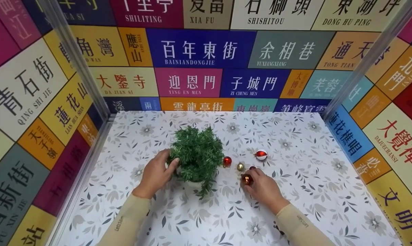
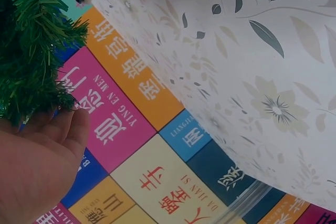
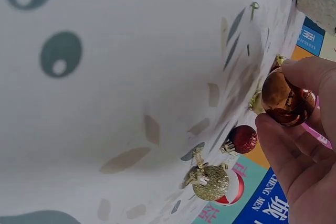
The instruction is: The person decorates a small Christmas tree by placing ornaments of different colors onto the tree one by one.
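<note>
R hand [image 1: 264, 190]: thumb + fingers curled round a shiny copper bauble [image 1: 247, 179], gap abt. as wide as the ball, which sits at the tips, seen just over the tabletop [image 1: 315, 208] in R wrist view. Prob. light, hard, hollow plastic; gloss = slippery, may dent/crack if squeezed. Best hold: thumb vs. fingers across the widest part, as now, or by its cap, which I can't make out.

L hand [image 1: 158, 174]: thumb apart from fingers at L edge of the artificial plant [image 1: 197, 150]; tips partly lost in foliage, so can't tell if they pinch or just steady it. Sprigs look springy, light; prob. firmer hold low, at the white pot [image 1: 193, 186], mostly hidden.

Just past R fingertips: gold bauble [image 1: 240, 166], then red bauble [image 1: 227, 161], both btwn R hand and plant, i.e. in the way if moving low. Behind R fingers: dark red glitter bauble [image 3: 243, 139], gold glitter bauble [image 3: 211, 183]; farther off, red-and-white bauble [image 1: 261, 155].
</note>
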Motion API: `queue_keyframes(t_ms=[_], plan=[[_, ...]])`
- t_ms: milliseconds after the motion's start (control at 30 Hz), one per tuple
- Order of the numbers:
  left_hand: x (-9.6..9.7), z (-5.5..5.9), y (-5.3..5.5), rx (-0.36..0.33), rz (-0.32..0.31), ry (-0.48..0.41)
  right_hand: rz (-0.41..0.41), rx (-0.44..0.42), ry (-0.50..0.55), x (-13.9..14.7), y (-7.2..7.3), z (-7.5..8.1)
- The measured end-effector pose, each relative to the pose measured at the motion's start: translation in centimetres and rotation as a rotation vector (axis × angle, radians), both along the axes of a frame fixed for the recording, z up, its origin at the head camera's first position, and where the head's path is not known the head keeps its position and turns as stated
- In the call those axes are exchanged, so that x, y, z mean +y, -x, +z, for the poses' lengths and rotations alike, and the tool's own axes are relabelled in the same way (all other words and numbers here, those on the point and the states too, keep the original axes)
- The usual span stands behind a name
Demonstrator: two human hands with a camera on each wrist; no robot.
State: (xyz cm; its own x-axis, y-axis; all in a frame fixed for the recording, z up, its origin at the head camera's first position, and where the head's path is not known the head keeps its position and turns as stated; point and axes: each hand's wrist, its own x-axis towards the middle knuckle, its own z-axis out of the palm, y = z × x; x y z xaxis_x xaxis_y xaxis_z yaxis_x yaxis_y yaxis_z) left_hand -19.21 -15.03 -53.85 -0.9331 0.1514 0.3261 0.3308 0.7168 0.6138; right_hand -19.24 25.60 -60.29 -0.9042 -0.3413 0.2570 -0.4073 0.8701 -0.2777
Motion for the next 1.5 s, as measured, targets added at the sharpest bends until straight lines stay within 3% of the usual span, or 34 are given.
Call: queue_keyframes(t_ms=[233,600,967,1500], plan=[[-0.1,0.0,0.4,0.010,0.009,0.010,0.040,0.063,0.075,-0.1,0.0,1.1],[-0.3,-0.1,0.3,0.010,0.008,0.005,0.120,0.179,0.148,-0.7,-1.2,2.9],[-0.3,0.0,-0.1,-0.002,-0.007,-0.003,0.248,0.363,0.198,-1.8,-2.2,4.7],[0.0,-0.1,0.1,0.059,-0.004,0.033,0.355,0.372,0.277,-4.3,-4.0,7.5]])
